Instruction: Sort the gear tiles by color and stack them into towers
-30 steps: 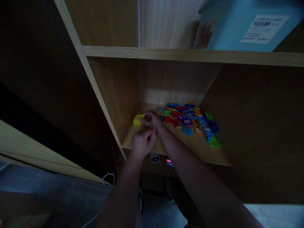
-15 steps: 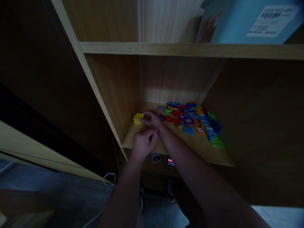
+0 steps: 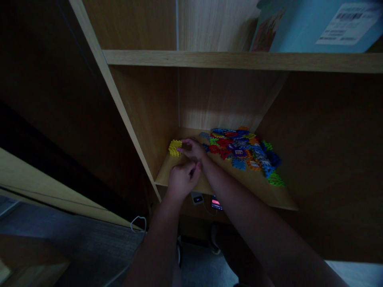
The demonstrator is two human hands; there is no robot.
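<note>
Inside a wooden shelf compartment [image 3: 257, 191] lies a heap of colourful toothed plastic tiles [image 3: 243, 149]. At the compartment's left stands a small stack of yellow tiles [image 3: 174, 147]. My right hand [image 3: 193, 148] reaches across to that stack, fingers pinched together and touching its right side. My left hand [image 3: 182, 180] rests near the shelf's front edge, just below the right hand, with its fingers curled closed. What it holds, if anything, is hidden.
A blue box with a white label [image 3: 311, 24] stands on the shelf board [image 3: 239, 59] above. Small devices with lit displays [image 3: 206, 200] sit under the shelf front, and a white cable [image 3: 137, 224] loops near the floor. The surroundings are dark.
Both hands have stayed almost in place. The view has shifted slightly, and the right hand's fingers have pressed a little closer to the yellow stack.
</note>
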